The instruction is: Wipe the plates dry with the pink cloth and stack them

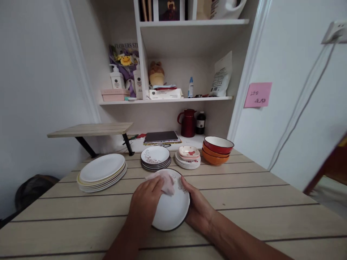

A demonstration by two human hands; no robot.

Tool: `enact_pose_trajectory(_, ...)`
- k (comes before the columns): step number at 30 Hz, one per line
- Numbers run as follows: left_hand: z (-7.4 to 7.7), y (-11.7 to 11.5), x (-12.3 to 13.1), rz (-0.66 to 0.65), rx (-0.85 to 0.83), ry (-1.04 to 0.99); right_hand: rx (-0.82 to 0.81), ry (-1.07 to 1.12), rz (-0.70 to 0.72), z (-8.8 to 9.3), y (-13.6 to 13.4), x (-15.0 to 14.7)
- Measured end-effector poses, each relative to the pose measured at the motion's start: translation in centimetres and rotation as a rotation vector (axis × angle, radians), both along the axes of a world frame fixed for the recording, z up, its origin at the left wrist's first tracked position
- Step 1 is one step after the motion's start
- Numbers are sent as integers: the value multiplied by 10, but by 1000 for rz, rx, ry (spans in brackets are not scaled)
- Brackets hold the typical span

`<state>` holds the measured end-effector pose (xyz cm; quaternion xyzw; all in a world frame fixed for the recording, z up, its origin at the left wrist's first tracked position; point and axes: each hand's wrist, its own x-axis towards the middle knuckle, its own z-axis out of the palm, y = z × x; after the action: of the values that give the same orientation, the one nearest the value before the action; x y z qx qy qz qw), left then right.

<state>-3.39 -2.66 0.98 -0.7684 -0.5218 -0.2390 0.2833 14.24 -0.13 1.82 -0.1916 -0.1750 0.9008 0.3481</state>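
White plate midway between the side edges of the table, clamped at its right rim by the right hand, pink cloth bunched in the left hand against its upper left. Apparently mid-wipe, next calling for steady grip and strokes lower down. Beyond, toward the far edge, stacked plates and bowls.

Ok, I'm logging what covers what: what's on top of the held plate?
On the plate: a pale pink cloth under the left hand, and the right thumb at the rim; surface beneath them is hidden.

Plates, bowls on apparently wooden table
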Motion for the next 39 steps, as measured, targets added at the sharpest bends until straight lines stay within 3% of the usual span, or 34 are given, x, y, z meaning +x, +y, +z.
enact_pose_trajectory(3,-8,1,-1,-24,-41,-7,1,-38,-87,-3,12,8)
enact_pose_trajectory(7,-13,-3,15,-267,-42,15,-22,-36,-171,-3,23,16)
enact_pose_trajectory(11,-10,-4,28,-419,15,33,-30,-19,-73,0,17,14)
enact_pose_trajectory(14,-4,-1,24,-333,7,42,19,-3,-7,2,7,7)
enact_pose_trajectory(19,4,3,1,95,-45,22,39,-58,-17,2,-2,0)
enact_pose_trajectory(21,1,2,-6,164,-86,15,34,-89,-65,1,0,2)
enact_pose_trajectory(24,-8,1,-6,100,-118,22,25,-139,-139,1,8,8)
enact_pose_trajectory(28,-17,-4,15,-119,-87,91,34,-127,-226,4,20,17)
enact_pose_trajectory(32,-16,-6,33,-322,-61,66,27,-91,-183,4,22,19)
enact_pose_trajectory(35,-14,-2,30,-248,-85,28,52,-91,-110,1,14,14)
enact_pose_trajectory(39,-17,6,15,65,-173,-67,71,-127,-105,-1,3,4)
